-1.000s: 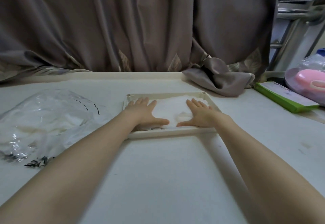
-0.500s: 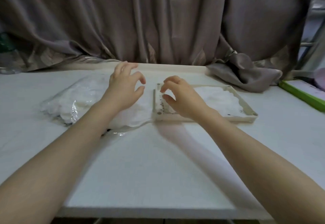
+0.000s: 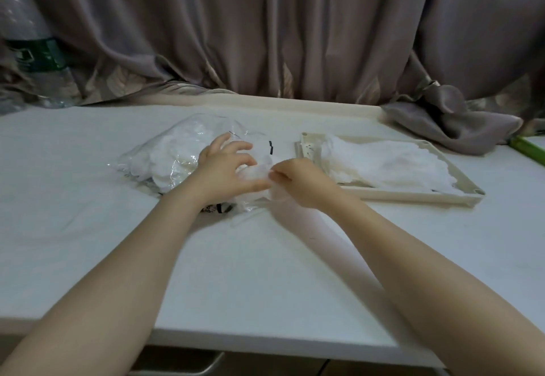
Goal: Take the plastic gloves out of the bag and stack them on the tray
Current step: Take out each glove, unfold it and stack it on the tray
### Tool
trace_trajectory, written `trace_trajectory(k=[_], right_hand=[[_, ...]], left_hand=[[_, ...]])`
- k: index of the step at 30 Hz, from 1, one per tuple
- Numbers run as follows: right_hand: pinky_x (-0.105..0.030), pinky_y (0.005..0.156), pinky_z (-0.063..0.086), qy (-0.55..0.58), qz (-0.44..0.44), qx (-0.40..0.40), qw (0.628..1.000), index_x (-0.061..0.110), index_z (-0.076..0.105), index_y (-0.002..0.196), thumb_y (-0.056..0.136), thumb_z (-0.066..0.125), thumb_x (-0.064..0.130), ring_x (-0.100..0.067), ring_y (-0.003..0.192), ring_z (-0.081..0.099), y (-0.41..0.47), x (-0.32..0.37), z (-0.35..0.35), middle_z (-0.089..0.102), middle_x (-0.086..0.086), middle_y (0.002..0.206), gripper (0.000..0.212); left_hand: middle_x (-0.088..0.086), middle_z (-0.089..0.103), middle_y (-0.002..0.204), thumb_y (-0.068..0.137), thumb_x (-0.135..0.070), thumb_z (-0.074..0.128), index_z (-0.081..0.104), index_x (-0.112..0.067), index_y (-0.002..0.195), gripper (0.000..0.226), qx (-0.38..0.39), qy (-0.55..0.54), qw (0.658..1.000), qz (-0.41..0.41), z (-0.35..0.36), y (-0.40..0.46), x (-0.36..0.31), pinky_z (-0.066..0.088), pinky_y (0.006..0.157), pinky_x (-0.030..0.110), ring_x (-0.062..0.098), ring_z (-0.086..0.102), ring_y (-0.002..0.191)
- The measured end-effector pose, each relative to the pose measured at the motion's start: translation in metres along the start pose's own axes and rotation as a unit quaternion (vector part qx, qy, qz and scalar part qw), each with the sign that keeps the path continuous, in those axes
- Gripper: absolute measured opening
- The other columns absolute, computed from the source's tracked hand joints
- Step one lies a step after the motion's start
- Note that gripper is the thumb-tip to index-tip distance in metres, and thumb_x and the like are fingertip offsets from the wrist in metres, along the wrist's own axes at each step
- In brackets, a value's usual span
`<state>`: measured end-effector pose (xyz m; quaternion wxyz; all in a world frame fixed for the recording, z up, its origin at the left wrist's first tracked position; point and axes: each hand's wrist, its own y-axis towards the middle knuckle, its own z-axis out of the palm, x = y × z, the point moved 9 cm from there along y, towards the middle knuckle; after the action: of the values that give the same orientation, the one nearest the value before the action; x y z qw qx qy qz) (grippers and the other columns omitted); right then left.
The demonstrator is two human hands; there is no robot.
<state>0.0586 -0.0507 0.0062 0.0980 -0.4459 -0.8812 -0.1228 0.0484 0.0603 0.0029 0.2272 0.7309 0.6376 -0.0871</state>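
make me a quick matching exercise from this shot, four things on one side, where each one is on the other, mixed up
Things:
1. plastic bag
2. tray
3. water bottle
4. green box

Places:
A. far right edge of the picture, only a sliver showing
B. far left, against the curtain
C. on the table right of both hands, with white gloves piled in it
D. on the table under the left hand, still holding gloves

Pairs: 1-D, 2-C, 3-B, 4-A
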Motion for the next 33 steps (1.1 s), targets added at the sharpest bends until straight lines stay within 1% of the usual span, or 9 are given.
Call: trace_trajectory(k=[4, 7, 13, 16, 19, 23, 27, 30, 33], right_hand=[[-0.03, 0.055, 0.024, 0.105, 0.026, -0.111, 0.988, 0.015, 0.036, 0.057, 0.098, 0.043, 0.016, -0.02, 0.063, 0.039, 0.002, -0.009, -0.029, 0.039, 0.001, 0.058, 0.041], [-0.03, 0.054, 0.028, 0.206, 0.078, -0.225, 0.949, 0.001, 0.047, 0.068, 0.096, 0.042, 0.015, -0.018, 0.062, 0.041, -0.001, -0.026, -0.051, 0.045, -0.006, 0.063, 0.032], [-0.029, 0.068, 0.056, 0.596, 0.19, -0.331, 0.706, 0.012, 0.052, 0.08, 0.1, 0.033, 0.017, -0.013, 0.071, 0.053, -0.02, -0.071, -0.068, 0.051, -0.001, 0.077, 0.028], [-0.025, 0.059, 0.052, 0.576, 0.198, -0.268, 0.747, 0.014, 0.052, 0.073, 0.1, 0.037, 0.018, -0.013, 0.061, 0.052, -0.025, -0.069, -0.066, 0.053, -0.002, 0.065, 0.031], [-0.027, 0.059, 0.046, 0.574, 0.208, -0.242, 0.754, 0.013, 0.055, 0.072, 0.098, 0.041, 0.017, -0.017, 0.063, 0.051, -0.031, -0.071, -0.066, 0.055, -0.005, 0.067, 0.03], [-0.02, 0.056, 0.041, 0.564, 0.186, -0.233, 0.77, 0.008, 0.057, 0.072, 0.098, 0.045, 0.018, -0.012, 0.06, 0.049, -0.043, -0.072, -0.079, 0.05, -0.002, 0.068, 0.03], [-0.004, 0.05, 0.038, 0.47, 0.124, -0.243, 0.84, 0.01, 0.066, 0.097, 0.099, 0.045, 0.022, 0.005, 0.055, 0.049, -0.054, -0.068, -0.106, 0.052, 0.008, 0.071, 0.025], [-0.015, 0.062, 0.043, 0.508, 0.088, -0.178, 0.838, 0.022, 0.06, 0.08, 0.097, 0.046, 0.02, 0.0, 0.063, 0.054, -0.058, -0.069, -0.106, 0.058, 0.01, 0.07, 0.022], [-0.02, 0.066, 0.05, 0.563, 0.087, -0.086, 0.818, 0.018, 0.066, 0.084, 0.095, 0.049, 0.02, -0.005, 0.067, 0.063, -0.069, -0.071, -0.096, 0.068, 0.008, 0.071, 0.02]], left_hand=[[-0.01, 0.048, 0.135, 0.089, -0.035, 0.057, 0.064, -0.015, 0.105, 0.027, -0.063, 0.045, 0.997, 0.001, -0.009, 0.004, 0.006, 0.015, 0.107, 0.031, 0.019, 0.017, 0.14], [0.001, 0.053, 0.097, 0.087, -0.032, 0.053, 0.056, -0.007, 0.086, 0.025, -0.097, 0.055, 0.993, -0.026, -0.019, 0.003, 0.011, 0.031, 0.091, 0.032, 0.026, 0.038, 0.122], [0.009, 0.054, 0.108, 0.086, -0.019, 0.049, 0.052, -0.01, 0.085, 0.01, -0.037, 0.15, 0.982, -0.108, -0.011, -0.001, 0.028, 0.035, 0.087, 0.034, 0.03, 0.036, 0.119], [0.003, 0.046, 0.133, 0.085, -0.027, 0.052, 0.054, -0.018, 0.12, 0.036, -0.018, 0.176, 0.975, -0.132, -0.004, 0.0, 0.029, 0.019, 0.107, 0.038, 0.027, 0.022, 0.134], [-0.004, 0.041, 0.14, 0.083, -0.032, 0.052, 0.051, -0.023, 0.125, 0.043, -0.124, 0.101, 0.981, -0.107, -0.021, -0.003, 0.005, -0.003, 0.113, 0.044, 0.023, 0.01, 0.141], [0.001, 0.048, 0.129, 0.072, -0.039, 0.038, 0.057, -0.013, 0.117, 0.056, -0.286, -0.073, 0.951, 0.091, -0.052, -0.024, -0.068, 0.016, 0.105, 0.027, 0.022, 0.034, 0.129], [-0.004, 0.053, 0.097, 0.094, -0.049, 0.034, 0.058, -0.012, 0.101, 0.045, -0.159, -0.328, 0.931, 0.02, -0.033, -0.011, -0.094, 0.038, 0.088, 0.025, 0.018, 0.051, 0.094], [0.0, 0.053, 0.118, 0.095, -0.058, 0.026, 0.049, -0.014, 0.125, 0.058, -0.089, -0.425, 0.898, -0.068, -0.021, 0.011, -0.095, 0.038, 0.099, 0.034, 0.018, 0.05, 0.108], [0.003, 0.051, 0.132, 0.082, -0.066, 0.05, 0.038, -0.015, 0.135, 0.075, -0.01, -0.427, 0.903, -0.04, -0.02, 0.024, -0.106, 0.037, 0.105, 0.039, 0.022, 0.049, 0.121]])
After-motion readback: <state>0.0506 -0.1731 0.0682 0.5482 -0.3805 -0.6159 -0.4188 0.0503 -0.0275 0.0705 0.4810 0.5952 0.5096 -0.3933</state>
